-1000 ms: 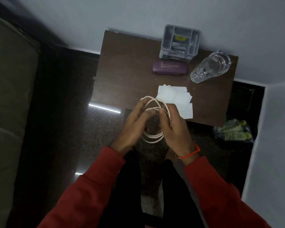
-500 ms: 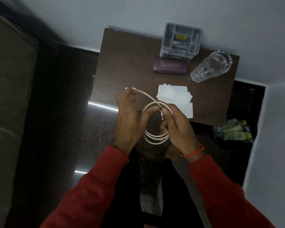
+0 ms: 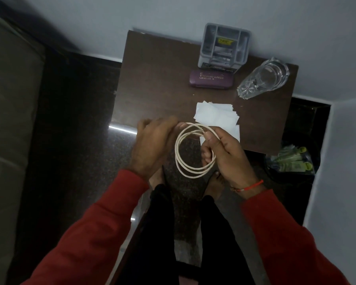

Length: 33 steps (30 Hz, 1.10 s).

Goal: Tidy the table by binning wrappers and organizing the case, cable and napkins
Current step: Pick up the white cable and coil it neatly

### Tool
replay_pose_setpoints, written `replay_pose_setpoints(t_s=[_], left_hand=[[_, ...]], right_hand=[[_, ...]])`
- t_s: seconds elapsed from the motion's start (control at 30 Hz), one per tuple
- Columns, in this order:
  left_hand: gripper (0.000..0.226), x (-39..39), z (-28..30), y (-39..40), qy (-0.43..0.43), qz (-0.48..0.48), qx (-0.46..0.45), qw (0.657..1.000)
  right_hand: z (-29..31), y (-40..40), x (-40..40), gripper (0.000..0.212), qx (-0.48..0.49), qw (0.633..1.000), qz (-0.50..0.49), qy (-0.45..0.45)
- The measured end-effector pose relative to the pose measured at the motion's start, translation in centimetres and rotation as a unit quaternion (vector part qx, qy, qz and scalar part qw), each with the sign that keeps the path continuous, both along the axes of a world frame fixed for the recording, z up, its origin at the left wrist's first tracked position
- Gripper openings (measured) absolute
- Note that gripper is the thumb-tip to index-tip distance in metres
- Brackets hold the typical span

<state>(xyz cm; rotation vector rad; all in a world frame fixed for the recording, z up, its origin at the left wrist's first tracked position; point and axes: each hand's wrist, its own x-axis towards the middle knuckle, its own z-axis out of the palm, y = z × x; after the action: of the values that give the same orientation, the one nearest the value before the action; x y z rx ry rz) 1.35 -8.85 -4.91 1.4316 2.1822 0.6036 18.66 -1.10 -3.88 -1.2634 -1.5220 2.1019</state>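
White cable (image 3: 193,153) coiled, pinched in right hand (image 3: 226,155); left hand (image 3: 152,145) grips loose end (tip hidden). Slack grip: loops spring open.

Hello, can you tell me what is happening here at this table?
A person is winding a white cable into a coil. The right hand holds the loops; the left hand grips the cable's other side. On the table lie white napkins, a purple case, a grey organizer and a glass.
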Motion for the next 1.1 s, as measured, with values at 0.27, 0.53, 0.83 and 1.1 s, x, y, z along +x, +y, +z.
replay_pose_setpoints(t_s=[0.27, 0.53, 0.83, 1.1], left_hand=[[0.019, 0.2, 0.2, 0.8, -0.280, 0.315, 0.120, 0.899], [0.015, 3.6, 0.0, -0.6, -0.520, 0.313, -0.014, 0.794], [0.019, 2.0, 1.1, 0.5, -0.694, 0.352, -0.005, 0.628], [0.033, 3.0, 1.2, -0.4, -0.714, 0.278, -0.035, 0.642]], right_hand=[[1.4, -0.5, -0.6, 0.023, -0.164, 0.979, -0.041, 0.114], [1.5, 0.6, -1.7, 0.032, -0.196, 0.946, -0.215, 0.144], [1.3, -0.2, -1.3, 0.027, -0.080, 0.980, -0.178, 0.046], [1.9, -0.6, -1.4, 0.026, 0.029, 0.983, -0.174, -0.040]])
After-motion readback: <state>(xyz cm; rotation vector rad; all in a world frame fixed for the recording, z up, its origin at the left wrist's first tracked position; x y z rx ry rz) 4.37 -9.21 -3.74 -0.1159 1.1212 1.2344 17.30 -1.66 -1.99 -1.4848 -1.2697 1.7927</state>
